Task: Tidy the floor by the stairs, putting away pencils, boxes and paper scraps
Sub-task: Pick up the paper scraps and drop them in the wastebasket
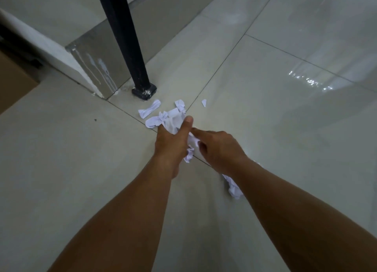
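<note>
Crumpled white paper scraps (153,121), glossy smooth floor tiles (285,129), matt black paint-flecked post (126,37), brown cardboard box (12,82)

I see white paper scraps (154,120) on pale grey floor tiles (61,149), a black post (124,37), and a brown box (12,82) at far left.

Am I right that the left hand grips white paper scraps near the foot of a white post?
Not quite: the head view shows the post is black. The left hand does grip white paper scraps near its foot.
</note>
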